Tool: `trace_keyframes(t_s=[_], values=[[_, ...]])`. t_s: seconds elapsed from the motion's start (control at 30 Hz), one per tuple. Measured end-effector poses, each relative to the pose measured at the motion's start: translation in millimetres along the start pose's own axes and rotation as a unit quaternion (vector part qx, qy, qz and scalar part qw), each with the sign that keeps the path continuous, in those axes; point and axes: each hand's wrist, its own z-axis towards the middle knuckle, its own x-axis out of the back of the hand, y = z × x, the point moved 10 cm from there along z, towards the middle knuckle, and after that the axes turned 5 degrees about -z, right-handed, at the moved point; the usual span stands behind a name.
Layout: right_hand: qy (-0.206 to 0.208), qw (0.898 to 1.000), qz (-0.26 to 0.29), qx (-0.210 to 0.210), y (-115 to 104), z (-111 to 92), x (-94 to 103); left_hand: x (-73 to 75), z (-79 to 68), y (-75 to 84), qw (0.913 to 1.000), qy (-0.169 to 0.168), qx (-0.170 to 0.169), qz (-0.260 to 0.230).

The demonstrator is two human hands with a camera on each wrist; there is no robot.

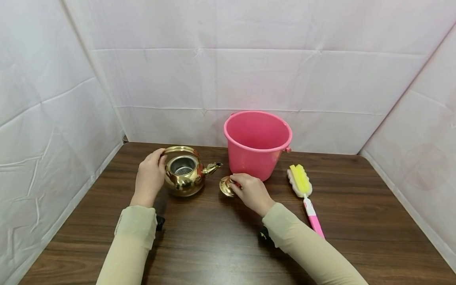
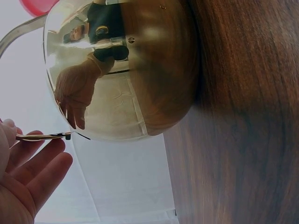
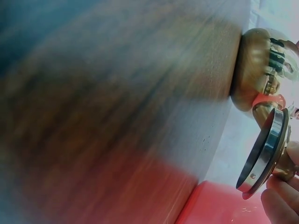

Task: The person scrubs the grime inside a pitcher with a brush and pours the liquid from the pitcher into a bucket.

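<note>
A shiny gold teapot stands on the table at the left, its top uncovered and a perforated metal strainer visible inside. Its spout points right. My left hand holds the left side of the arched handle, thumb and fingers about it in the left wrist view, where the round body fills the middle. Between teapot and bucket, my right hand pinches the knob of the gold lid. In the right wrist view the lid is tilted, raised off the table.
A pink bucket stands at the back, just behind the right hand. To its right lies a bottle brush with a yellow and white sponge head and a pink handle. White curtains enclose the dark wooden table.
</note>
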Motion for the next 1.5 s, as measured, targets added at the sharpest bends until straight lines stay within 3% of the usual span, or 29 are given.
trace_keyframes(t_s=[0.87,1.5], values=[[-0.002,1.0,-0.023,-0.008,8,-4,5.2,0.0,-0.5,0.1,1.0,-0.004,0.007,0.0],[-0.038,0.999,-0.016,-0.025,19,-9,5.8,0.2,0.7,1.6,1.0,0.0,-0.007,-0.001]])
